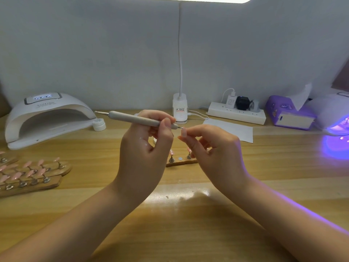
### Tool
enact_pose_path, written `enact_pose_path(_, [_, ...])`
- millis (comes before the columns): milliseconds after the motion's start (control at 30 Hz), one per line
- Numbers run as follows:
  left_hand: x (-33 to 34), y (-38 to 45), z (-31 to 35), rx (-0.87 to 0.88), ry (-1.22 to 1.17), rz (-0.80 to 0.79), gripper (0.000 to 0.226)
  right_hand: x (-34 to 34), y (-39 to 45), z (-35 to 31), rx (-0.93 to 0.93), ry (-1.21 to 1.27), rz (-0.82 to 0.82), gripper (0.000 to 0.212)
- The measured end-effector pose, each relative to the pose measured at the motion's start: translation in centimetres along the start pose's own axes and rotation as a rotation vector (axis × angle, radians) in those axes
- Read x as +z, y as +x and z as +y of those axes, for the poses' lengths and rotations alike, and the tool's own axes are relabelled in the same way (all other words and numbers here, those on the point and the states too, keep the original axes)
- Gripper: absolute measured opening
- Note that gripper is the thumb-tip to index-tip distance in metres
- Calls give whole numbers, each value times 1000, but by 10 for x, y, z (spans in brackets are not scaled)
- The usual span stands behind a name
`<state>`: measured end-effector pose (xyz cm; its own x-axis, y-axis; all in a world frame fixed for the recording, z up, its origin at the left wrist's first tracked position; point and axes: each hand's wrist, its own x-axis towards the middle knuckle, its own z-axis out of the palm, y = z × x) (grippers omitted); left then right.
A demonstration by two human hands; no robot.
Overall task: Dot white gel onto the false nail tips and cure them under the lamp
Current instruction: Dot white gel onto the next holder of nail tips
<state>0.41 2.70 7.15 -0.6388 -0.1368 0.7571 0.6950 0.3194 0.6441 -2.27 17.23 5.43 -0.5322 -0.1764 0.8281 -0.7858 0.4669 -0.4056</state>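
Wooden table (188, 214) across whole view. White nail lamp (47, 118) back left, unlit inside. Second lamp (334, 114) far right, glowing purple. Nail stands (32, 174) with pink tips, left. Left hand (145, 148) raised mid-frame, gripping grey dotting pen (139, 119), tip at the nail. Right hand (213, 148) pinching pink nail tip (183, 132) above small stand (181, 160). Gel pot (99, 124) beside white lamp.

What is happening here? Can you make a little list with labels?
left hand: holds grey dotting pen
right hand: pinches one false nail tip
pen tip: at the nail tip
white lamp: far left, dark inside
second lamp: far right, glowing purple
gel jar: beside white lamp
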Motion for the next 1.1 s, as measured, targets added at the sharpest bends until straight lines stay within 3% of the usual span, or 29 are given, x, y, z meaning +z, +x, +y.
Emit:
enact_pose_path(767, [0, -2, 0, 0, 18, -6, 21, 0, 0, 1, -12, -14, -5, 14])
enact_pose_path(1100, [-2, 1, 2, 46, -49, 33, 11, 0, 0, 1, 14, -20, -4, 14])
